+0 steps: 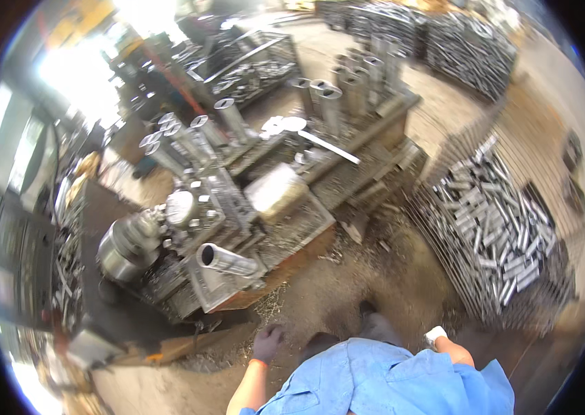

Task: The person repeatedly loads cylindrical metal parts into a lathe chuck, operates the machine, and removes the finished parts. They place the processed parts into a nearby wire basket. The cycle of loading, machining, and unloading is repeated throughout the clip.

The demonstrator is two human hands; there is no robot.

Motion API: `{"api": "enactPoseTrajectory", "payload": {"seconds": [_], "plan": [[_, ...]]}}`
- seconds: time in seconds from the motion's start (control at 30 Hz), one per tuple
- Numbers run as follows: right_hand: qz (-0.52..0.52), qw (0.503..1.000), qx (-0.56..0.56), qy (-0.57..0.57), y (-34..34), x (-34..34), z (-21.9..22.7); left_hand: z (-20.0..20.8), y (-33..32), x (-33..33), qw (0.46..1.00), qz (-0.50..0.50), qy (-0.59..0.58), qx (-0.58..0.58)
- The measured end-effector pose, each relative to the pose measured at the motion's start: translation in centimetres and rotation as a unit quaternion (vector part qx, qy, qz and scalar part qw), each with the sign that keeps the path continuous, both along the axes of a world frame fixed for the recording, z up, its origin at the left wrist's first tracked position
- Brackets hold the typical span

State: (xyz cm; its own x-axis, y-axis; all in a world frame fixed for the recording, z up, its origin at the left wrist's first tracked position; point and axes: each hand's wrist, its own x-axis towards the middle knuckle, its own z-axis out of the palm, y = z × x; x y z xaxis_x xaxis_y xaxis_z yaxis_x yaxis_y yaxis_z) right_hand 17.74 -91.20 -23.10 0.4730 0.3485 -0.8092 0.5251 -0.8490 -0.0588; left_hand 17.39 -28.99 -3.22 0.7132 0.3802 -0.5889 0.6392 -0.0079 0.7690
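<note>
My left hand (268,342), in a dark glove with an orange cuff, hangs low in front of the machine's near edge. It touches nothing that I can see, and blur hides how its fingers lie. At my right side, my right hand (436,336) shows as a small white patch, a glove or a cloth. Its fingers cannot be made out. Nearest to my left hand, a shiny metal tube (227,261) lies tilted on the corner of the machine bed, its open end toward the chuck. The lathe chuck (128,247) is farther left.
Several metal tubes (330,104) stand upright along the machine's far part. A wire-mesh bin (444,277) of short metal pieces stands at the right. Another filled metal crate (254,72) is at the back. Metal chips (330,252) litter the floor by the machine.
</note>
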Motion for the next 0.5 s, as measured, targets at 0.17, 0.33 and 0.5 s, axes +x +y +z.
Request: {"api": "enactPoseTrajectory", "payload": {"seconds": [0.17, 0.33, 0.5], "plan": [[-0.143, 0.972, 0.158, -0.100, 5.5, 18.6, 0.7, -1.5, 19.2, -9.9, 0.856, 0.498, -0.135, 0.024], [-0.445, 0.771, 0.368, -0.270, 16.5, 30.5, 12.4, -2.8, 31.1, -17.9, 0.630, 0.266, 0.287, 0.671], [-0.380, 0.690, 0.542, -0.293, 30.2, 36.2, 32.7, 0.5, 31.9, -18.1, 0.706, 0.597, -0.056, 0.378]]}}
